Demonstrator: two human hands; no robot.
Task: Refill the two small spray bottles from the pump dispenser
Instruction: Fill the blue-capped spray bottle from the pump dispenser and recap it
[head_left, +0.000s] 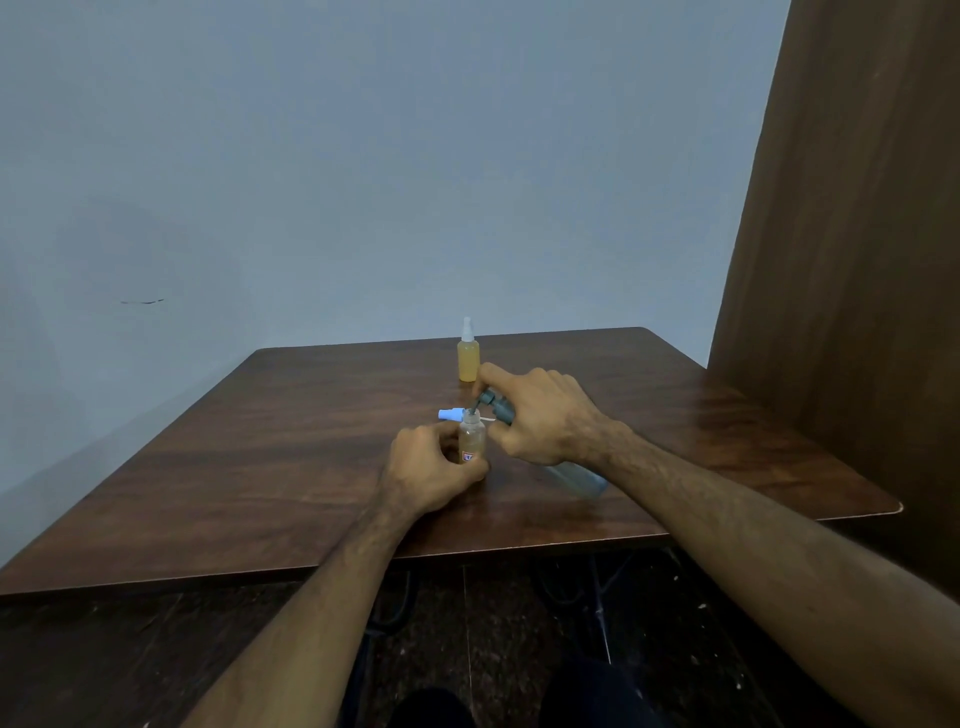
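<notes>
My left hand (434, 470) grips a small clear spray bottle (471, 436) that stands upright on the table, its top off and yellowish liquid low inside. My right hand (540, 413) holds the pump dispenser (576, 475), a pale blue bottle tilted over, with its dark grey pump head (493, 404) and nozzle at the small bottle's open neck; my index finger lies over the pump head. A loose white and blue spray cap (450, 414) lies on the table just behind. The second small spray bottle (468, 358), capped and filled with yellow liquid, stands farther back.
The brown wooden table (260, 457) meets a pale blue wall at the back. A brown wooden panel (857, 260) rises at the right. Dark floor and my legs show below the table's near edge.
</notes>
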